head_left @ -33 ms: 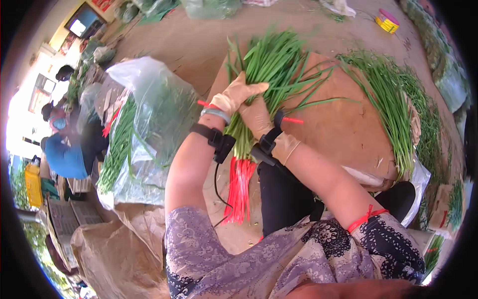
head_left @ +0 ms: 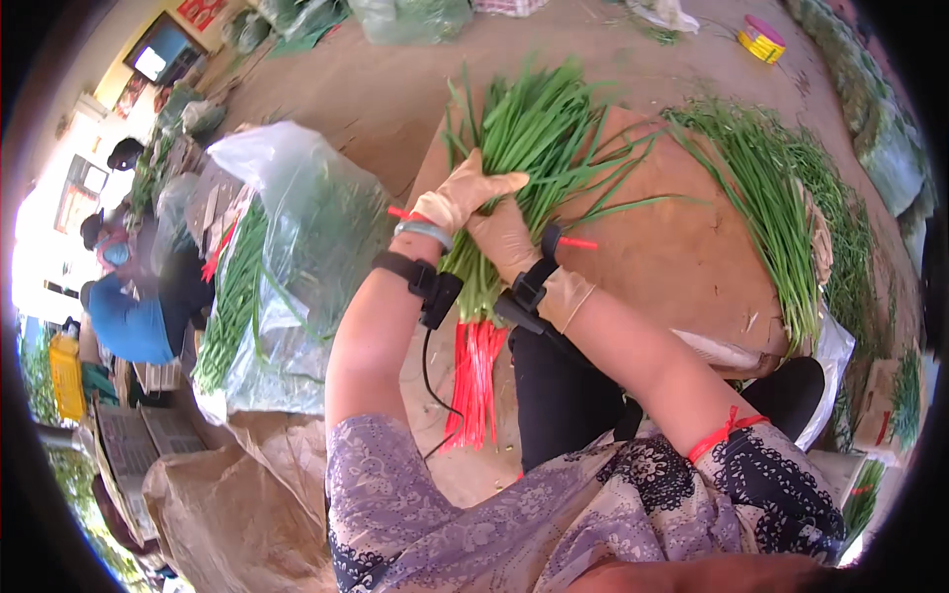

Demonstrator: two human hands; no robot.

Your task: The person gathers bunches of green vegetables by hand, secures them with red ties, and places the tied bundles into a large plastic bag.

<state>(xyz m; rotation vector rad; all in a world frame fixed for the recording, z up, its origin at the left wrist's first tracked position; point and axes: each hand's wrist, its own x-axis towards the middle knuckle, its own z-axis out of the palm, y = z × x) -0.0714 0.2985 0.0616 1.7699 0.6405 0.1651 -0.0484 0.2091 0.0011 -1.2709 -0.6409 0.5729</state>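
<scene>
A thick bunch of garlic chives (head_left: 539, 124) stands between my two gloved hands, its green leaves fanning away from me and its pale stems toward me. My left hand (head_left: 463, 194) is closed around the bunch's left side, thumb lying across the leaves. Just below and to the right, my right hand (head_left: 504, 237) is wrapped around the stems; most of its fingers are hidden. A hank of red tie strips (head_left: 476, 381) hangs below the stem ends. More loose chives (head_left: 756, 227) lie along the right edge of the brown board (head_left: 672, 252) before me.
On the left sits a clear plastic bag (head_left: 316, 217) beside more green bundles (head_left: 232, 296). Brown wrapping (head_left: 242, 509) lies at lower left. A person in blue (head_left: 129, 321) is at far left. A yellow and pink tub (head_left: 761, 42) stands at the far right.
Both hands keep their hold on the garlic chives, with only a very slight shift to the left in the picture.
</scene>
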